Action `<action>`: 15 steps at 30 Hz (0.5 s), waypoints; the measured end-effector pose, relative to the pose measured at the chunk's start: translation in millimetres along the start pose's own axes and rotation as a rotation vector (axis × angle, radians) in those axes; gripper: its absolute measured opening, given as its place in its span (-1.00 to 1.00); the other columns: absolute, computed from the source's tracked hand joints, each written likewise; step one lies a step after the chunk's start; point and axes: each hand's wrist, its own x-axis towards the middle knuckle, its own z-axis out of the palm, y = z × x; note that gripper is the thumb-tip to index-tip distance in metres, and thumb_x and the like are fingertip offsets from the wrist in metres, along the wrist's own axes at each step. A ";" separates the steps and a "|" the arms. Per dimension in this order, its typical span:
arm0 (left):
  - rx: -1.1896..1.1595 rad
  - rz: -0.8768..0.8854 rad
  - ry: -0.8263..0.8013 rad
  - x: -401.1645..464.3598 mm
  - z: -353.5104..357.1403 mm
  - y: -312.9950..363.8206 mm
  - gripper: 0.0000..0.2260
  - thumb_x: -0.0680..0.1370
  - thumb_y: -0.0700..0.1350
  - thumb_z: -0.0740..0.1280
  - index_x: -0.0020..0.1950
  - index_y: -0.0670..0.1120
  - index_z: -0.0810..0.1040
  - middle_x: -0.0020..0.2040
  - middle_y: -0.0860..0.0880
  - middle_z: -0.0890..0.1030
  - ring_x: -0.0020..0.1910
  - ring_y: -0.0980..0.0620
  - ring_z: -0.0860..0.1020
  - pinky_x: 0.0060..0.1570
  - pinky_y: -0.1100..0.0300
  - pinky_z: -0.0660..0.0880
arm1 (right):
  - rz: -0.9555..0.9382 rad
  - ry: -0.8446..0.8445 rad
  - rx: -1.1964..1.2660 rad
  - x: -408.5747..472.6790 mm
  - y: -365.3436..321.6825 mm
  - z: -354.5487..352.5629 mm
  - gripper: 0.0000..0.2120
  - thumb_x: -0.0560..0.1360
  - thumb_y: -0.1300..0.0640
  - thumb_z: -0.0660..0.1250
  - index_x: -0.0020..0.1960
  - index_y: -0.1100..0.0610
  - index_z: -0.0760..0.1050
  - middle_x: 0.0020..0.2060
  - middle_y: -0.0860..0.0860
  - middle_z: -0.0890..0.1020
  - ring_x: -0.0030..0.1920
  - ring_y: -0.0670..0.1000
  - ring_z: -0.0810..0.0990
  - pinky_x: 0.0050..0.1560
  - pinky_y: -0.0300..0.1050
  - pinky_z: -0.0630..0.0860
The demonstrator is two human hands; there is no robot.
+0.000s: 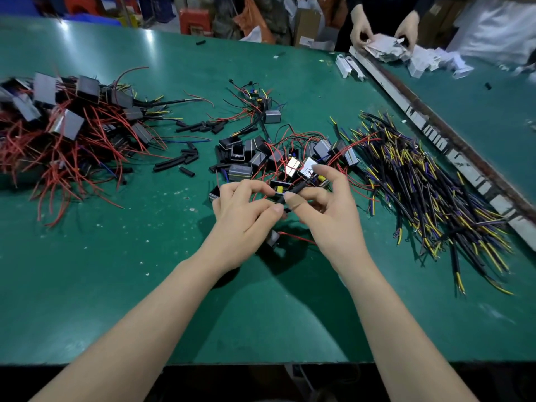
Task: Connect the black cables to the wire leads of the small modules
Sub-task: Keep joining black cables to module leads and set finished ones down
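Green worktable (87, 271) under glaring light, red stools (193, 21) and cardboard boxes (308, 24) behind

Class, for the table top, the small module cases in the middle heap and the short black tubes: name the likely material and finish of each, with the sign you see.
Table top: probably a green rubber or vinyl mat, semi-matt; soft glare, scuffs.
Module cases: apparently metal, grey, brushed; some faces mirror light.
Black tubes: likely plastic sleeving, matt; no shine.
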 end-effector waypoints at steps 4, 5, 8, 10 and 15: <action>0.014 0.027 0.061 -0.2 0.2 -1.5 -0.66 0.53 0.13 0.11 -0.04 0.00 0.61 0.14 0.15 0.45 0.18 0.12 0.18 0.10 0.23 0.07 | -0.013 -0.035 -0.024 0.5 -2.1 -2.2 -0.72 0.46 0.12 0.44 0.10 -0.06 0.43 -0.25 -0.10 0.68 -0.21 -0.19 0.55 -0.12 -0.36 0.39; 0.007 0.038 0.066 -0.3 0.0 -1.2 -0.67 0.53 0.12 0.12 -0.03 -0.01 0.61 0.13 0.15 0.45 0.19 0.10 0.20 0.10 0.23 0.07 | -0.020 -0.026 -0.013 0.6 -3.5 -3.0 -0.81 0.48 0.12 0.42 0.05 -0.04 0.48 -0.24 -0.09 0.68 -0.20 -0.18 0.57 -0.10 -0.31 0.43; 0.004 0.067 0.073 -0.8 -0.3 -1.0 -0.68 0.54 0.11 0.14 -0.02 0.00 0.62 0.11 0.16 0.45 0.18 0.10 0.19 0.07 0.24 0.06 | -0.051 0.003 -0.003 -0.4 -6.1 -3.8 -0.94 0.56 0.09 0.30 -0.06 0.01 0.55 -0.18 -0.04 0.68 -0.15 -0.11 0.60 -0.05 -0.14 0.51; 0.001 0.069 0.082 -0.7 -0.4 -1.5 -0.69 0.54 0.11 0.15 -0.03 0.00 0.63 0.10 0.17 0.45 0.17 0.11 0.19 0.07 0.25 0.06 | -0.048 0.011 -0.012 -0.4 -8.1 -4.5 -0.87 0.59 0.09 0.26 -0.08 0.02 0.57 -0.17 -0.03 0.68 -0.20 -0.14 0.57 -0.16 -0.28 0.47; -0.049 0.034 0.087 -0.1 -2.2 -2.7 -0.73 0.58 0.06 0.18 -0.03 0.00 0.64 0.09 0.17 0.45 0.18 0.10 0.20 0.09 0.24 0.06 | 0.061 0.045 0.074 3.0 -11.2 -7.6 -0.90 0.57 0.11 0.28 -0.05 0.01 0.57 -0.29 -0.14 0.67 -0.32 -0.17 0.55 -0.31 -0.37 0.42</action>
